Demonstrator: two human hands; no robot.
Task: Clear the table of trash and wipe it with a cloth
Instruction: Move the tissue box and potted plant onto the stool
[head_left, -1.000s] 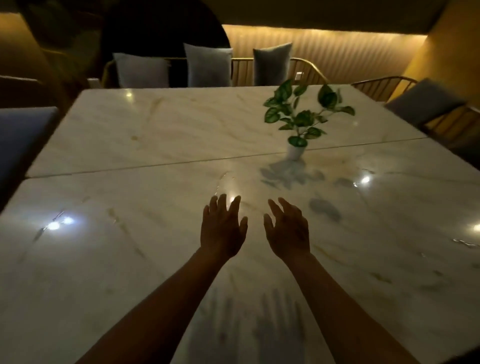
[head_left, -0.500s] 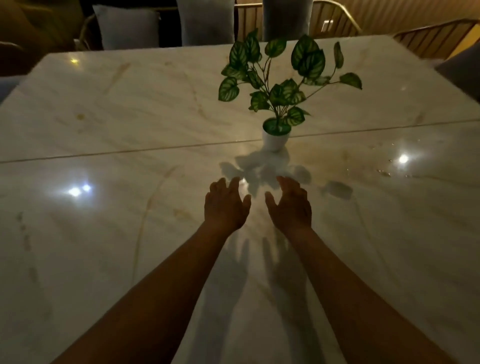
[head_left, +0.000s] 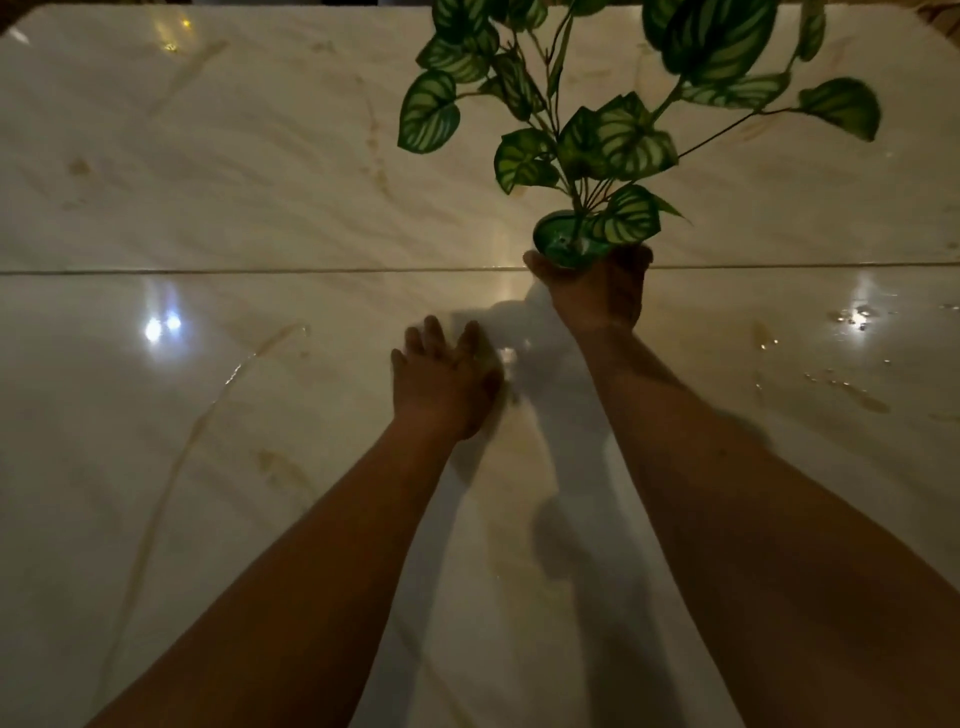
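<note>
My right hand (head_left: 597, 293) grips the small pot of a green leafy plant (head_left: 597, 135) over the seam of the white marble table (head_left: 208, 182); the pot itself is hidden behind my fingers. My left hand (head_left: 441, 379) hovers low over the table to the left of it, fingers loosely spread and holding nothing. Small wet spots or crumbs (head_left: 857, 322) glint on the table at the right. No cloth is in view.
The marble top fills nearly the whole view, with a seam (head_left: 260, 270) running left to right. Light reflections (head_left: 161, 327) shine on the left. The table's far edge is just visible at the top.
My right hand has reached forward and taken hold of the plant's pot. My left hand stays open beside it. The view has moved closer to the plant.
</note>
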